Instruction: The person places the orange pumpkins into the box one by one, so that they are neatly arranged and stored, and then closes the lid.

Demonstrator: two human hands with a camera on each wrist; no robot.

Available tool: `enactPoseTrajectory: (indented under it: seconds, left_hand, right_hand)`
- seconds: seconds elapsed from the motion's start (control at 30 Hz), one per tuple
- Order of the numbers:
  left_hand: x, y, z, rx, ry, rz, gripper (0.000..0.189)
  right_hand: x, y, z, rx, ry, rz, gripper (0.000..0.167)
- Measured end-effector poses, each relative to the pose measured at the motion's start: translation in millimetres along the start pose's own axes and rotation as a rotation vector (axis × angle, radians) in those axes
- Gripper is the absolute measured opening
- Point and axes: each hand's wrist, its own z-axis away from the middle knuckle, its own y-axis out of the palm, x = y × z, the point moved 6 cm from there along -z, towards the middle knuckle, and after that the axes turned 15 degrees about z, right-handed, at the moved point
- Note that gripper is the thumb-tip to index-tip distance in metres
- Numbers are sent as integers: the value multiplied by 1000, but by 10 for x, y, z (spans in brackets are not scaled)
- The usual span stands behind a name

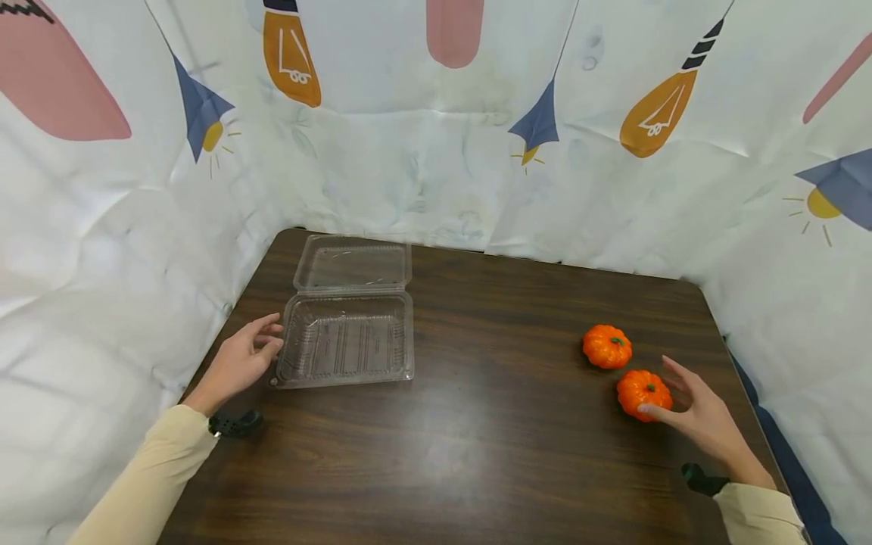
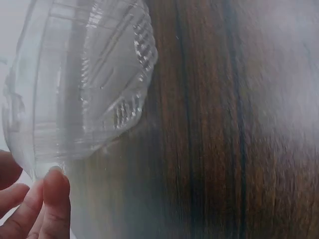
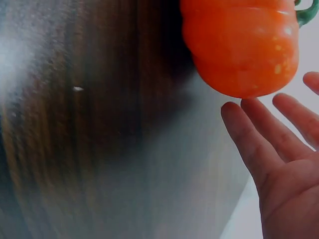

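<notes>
Poised with the right hand at the nearer orange pumpkin, with thumb and fingers apart, contact unclear. Flanked just beyond, slightly to the left, by a second orange pumpkin. Matched well across by the left hand, with fingers loosely bent, at the left edge of a clear plastic container, touch hard to tell. Laid open, with the lid folded back toward the far side. Set atop a dark wood table, before white cloth printed with light bulbs and lamps.
</notes>
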Motion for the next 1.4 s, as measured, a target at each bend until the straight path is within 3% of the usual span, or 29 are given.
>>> enactPoseTrajectory:
  seconds: [0.2,0.43,0.9,1.27,1.4]
  left_hand:
    - [37,12,19,1,-22,62,55]
    - [103,6,49,14,-59,201,57]
    - [189,69,40,29,-66,463,61]
    - [132,139,43,62,-62,609,64]
    - [124,161,27,61,-74,600,64]
  right_hand:
    - [-46,60,-8,19,39,-22,102]
    - [-38,111,17,6,41,-47,100]
    - [-56,160,74,-2,76,-70,93]
    - [-71,128,100,-41,87,-117,88]
    - [-36,74,90,-71,75,-147,87]
